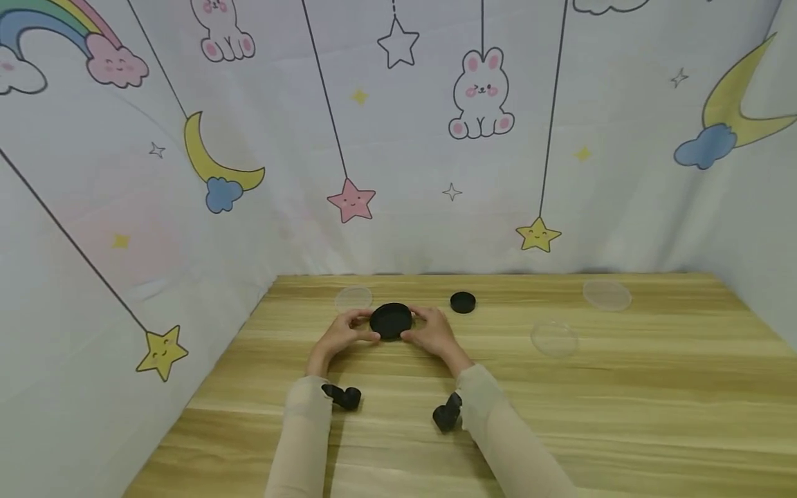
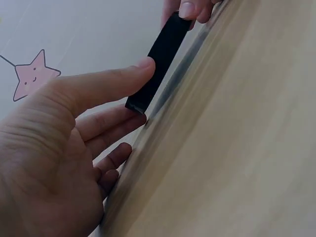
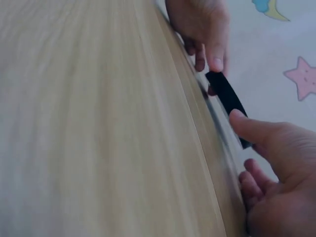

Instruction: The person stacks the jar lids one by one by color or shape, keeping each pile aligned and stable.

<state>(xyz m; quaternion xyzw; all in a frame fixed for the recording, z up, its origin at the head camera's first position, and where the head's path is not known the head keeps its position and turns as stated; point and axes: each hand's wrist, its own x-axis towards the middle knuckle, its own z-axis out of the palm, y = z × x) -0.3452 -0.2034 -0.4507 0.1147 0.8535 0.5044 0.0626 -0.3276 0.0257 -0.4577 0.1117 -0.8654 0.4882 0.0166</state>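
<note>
Between both hands is a round, shallow black lid (image 1: 391,321), its hollow side showing to the head camera. My left hand (image 1: 339,335) pinches its left rim, and my right hand (image 1: 434,333) pinches the right rim. In the left wrist view the thumb presses the lid's side wall (image 2: 163,61) while fingers reach behind it. From the right wrist the lid (image 3: 227,96) appears edge-on, close over the table, with the right thumb against its wall. A smaller black lid (image 1: 463,302) lies just beyond the right hand.
The wood-grain table (image 1: 654,415) carries several thin clear discs: one disc (image 1: 353,298) behind the left hand, another disc (image 1: 554,339) to the right, and a further disc (image 1: 607,294) at the far right. A patterned cloth (image 1: 411,235) hangs along the table's back edge.
</note>
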